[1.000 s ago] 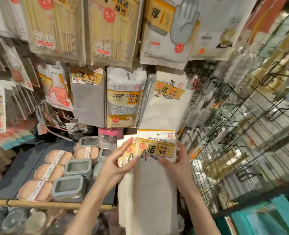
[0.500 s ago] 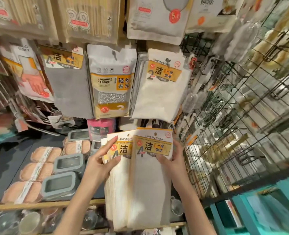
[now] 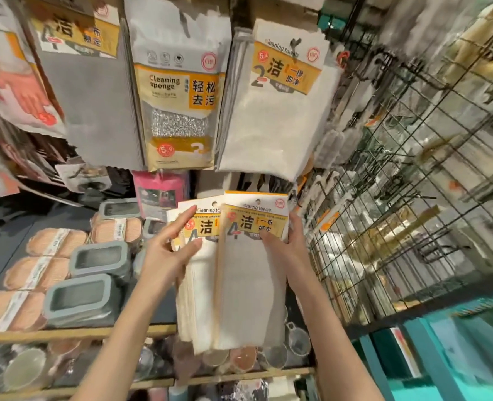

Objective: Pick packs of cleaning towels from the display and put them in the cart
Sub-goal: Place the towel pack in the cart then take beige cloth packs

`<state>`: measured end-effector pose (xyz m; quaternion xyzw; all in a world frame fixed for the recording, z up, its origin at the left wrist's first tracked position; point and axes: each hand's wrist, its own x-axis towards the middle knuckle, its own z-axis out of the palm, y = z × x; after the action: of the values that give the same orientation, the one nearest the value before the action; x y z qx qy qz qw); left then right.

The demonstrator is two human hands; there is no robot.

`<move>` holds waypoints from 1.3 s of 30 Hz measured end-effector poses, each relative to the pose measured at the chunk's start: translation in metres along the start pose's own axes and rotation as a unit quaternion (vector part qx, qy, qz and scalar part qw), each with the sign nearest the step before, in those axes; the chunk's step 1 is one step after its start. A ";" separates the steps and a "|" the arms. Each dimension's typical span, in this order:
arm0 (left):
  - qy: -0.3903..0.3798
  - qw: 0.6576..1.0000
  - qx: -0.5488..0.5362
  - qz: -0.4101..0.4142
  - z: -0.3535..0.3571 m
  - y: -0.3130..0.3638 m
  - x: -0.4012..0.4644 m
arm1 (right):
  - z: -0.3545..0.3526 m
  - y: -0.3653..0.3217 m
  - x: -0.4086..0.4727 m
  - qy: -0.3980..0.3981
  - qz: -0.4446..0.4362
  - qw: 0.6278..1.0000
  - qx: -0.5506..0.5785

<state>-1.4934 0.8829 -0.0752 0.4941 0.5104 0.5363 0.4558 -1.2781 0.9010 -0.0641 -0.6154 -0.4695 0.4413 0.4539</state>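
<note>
- The right hand pinches the front towel pack at its yellow header, thumb over the label; the left hand, fingers straight and gripping nothing, rests against the packs behind.
- The front pack hangs low on the display, under the two-count towels.
- Judgement: brace the rear packs while drawing the front one straight off; the cart is not in view.
</note>
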 end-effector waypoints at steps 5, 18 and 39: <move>0.020 1.000 0.012 -0.006 0.003 -0.010 0.001 | -0.008 0.014 0.010 0.008 0.009 1.000 0.010; 0.055 0.998 0.034 0.013 0.015 -0.048 0.007 | -0.019 0.062 0.044 -0.009 -0.024 0.999 0.031; 0.116 0.993 0.012 0.035 -0.034 -0.063 0.016 | 0.046 0.058 0.093 -0.050 -0.100 0.985 0.133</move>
<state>-1.5303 0.8998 -0.1371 0.4517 0.5487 0.5994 0.3683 -1.2965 0.9902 -0.1408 -0.4768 -0.4876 0.4823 0.5499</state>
